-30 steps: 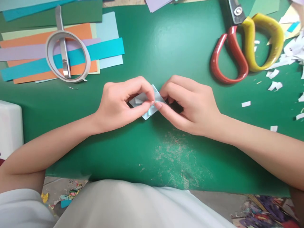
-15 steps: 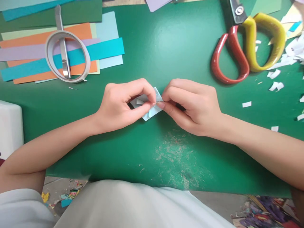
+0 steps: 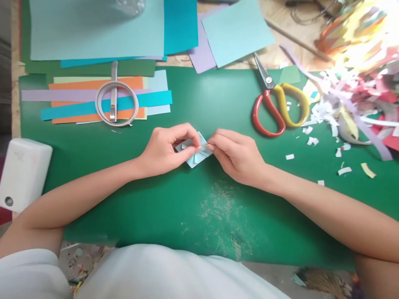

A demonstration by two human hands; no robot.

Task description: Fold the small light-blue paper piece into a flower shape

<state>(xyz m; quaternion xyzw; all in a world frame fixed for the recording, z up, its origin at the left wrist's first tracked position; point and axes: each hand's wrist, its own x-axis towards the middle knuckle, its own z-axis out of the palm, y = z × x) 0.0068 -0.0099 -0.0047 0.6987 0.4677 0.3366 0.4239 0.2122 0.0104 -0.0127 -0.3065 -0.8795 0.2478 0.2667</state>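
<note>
The left hand (image 3: 168, 150), at the middle of the frame, has thumb and forefinger closed together on a small folded paper (image 3: 199, 158), with no gap to be seen between the tips. The right hand (image 3: 240, 155), just right of centre, pinches the paper's right corner between thumb and bent fingers. The paper is pale blue, with small flaps on its upper face; part of it is hidden under the left fingers, and whether it touches the table (image 3: 174, 211) cannot be told. The table is green, with a worn, whitish patch below the hands. Up and left of the left hand, a roll of tape (image 3: 99, 109) lies on a pile of strips (image 3: 156, 98) in orange, purple, blue and pale tones, and a narrow metal tool (image 3: 113, 104) lies across the ring's opening. Up and right of the right hand are scissors (image 3: 268, 81), one handle red, one yellow, the blades slightly apart and pointing to the top. Large sheets (image 3: 96, 37) fill the upper left, a clear object (image 3: 131, 6) on them cut off by the top edge. A pale blue square (image 3: 237, 33) overlaps a purple sheet (image 3: 204, 58) at top centre. Scraps (image 3: 324, 112) crowd the upper right, with a few loose bits below. A white box (image 3: 26, 174) stands at the left edge.
</note>
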